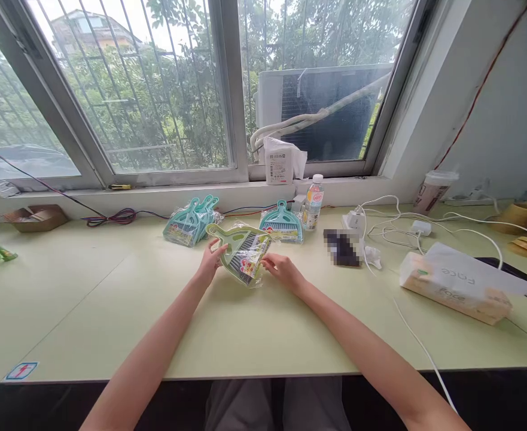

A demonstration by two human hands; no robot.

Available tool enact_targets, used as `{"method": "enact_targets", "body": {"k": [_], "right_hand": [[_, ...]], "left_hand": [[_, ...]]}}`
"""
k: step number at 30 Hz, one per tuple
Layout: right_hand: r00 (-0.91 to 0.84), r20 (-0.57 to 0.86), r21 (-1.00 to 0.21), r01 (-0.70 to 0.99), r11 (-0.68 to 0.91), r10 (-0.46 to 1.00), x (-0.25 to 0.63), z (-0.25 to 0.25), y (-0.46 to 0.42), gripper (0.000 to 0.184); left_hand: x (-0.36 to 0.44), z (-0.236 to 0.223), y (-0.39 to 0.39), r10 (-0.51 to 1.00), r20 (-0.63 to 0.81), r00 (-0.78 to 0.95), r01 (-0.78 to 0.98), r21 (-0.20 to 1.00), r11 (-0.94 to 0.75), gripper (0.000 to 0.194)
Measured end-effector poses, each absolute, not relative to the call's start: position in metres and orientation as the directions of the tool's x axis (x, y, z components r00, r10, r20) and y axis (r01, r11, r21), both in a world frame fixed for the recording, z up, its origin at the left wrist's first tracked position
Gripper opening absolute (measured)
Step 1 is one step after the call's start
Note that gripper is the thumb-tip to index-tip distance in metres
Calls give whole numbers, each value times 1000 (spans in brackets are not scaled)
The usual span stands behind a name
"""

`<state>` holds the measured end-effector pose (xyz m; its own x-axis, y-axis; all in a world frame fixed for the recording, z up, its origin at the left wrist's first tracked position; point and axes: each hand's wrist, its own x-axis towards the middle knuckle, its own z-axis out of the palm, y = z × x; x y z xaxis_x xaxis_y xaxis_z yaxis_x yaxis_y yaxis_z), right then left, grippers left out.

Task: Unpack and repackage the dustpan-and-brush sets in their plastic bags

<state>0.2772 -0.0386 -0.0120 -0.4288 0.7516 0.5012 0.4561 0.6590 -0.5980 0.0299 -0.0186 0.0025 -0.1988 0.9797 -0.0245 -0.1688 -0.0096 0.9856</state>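
A small light-green dustpan-and-brush set (240, 251) in a clear plastic bag is tilted just above the pale green table (110, 311). My left hand (210, 261) grips its left side near the handle, fingers closed on it. My right hand (280, 267) pinches the bag's right edge. Behind it lie a stack of teal dustpan sets (190, 221) to the left and one teal set (282, 222) to the right.
A water bottle (313, 202) stands by the window sill. White chargers and cables (398, 224) spread at the right, beside a tissue pack (456, 287) and a dark phone (341, 246). A cardboard box (36, 216) sits far left.
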Motion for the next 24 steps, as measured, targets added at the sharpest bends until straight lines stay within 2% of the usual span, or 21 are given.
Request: {"method": "enact_targets", "body": {"k": [3, 6, 8, 11, 15, 20, 24], "right_hand": [[-329, 365, -855, 251, 453, 871, 282, -14, -29, 37], [-287, 195, -977, 25, 211, 938, 285, -15, -23, 42], [-249, 166, -986, -30, 164, 954, 288, -14, -21, 44], [-172, 184, -983, -19, 184, 968, 291, -13, -18, 44], [-157, 122, -991, -82, 110, 980, 293, -11, -17, 41], [-167, 112, -975, -211, 76, 980, 290, -4, -21, 36], [-235, 113, -959, -281, 43, 965, 287, -5, -25, 39]], "left_hand": [[34, 3, -22, 988, -25, -153, -241, 970, -13, 74], [40, 4, -27, 999, -30, -36, -258, 966, 19, 72], [42, 4, -29, 997, -16, 80, -228, 973, 34, 66], [44, 1, -30, 982, 21, 186, -187, 982, 15, 62], [39, 0, -27, 988, 49, 149, -150, 988, -26, 65], [34, 5, -26, 995, 94, 39, -139, 986, -88, 67], [36, 4, -27, 993, 107, 53, -112, 989, -100, 67]]}}
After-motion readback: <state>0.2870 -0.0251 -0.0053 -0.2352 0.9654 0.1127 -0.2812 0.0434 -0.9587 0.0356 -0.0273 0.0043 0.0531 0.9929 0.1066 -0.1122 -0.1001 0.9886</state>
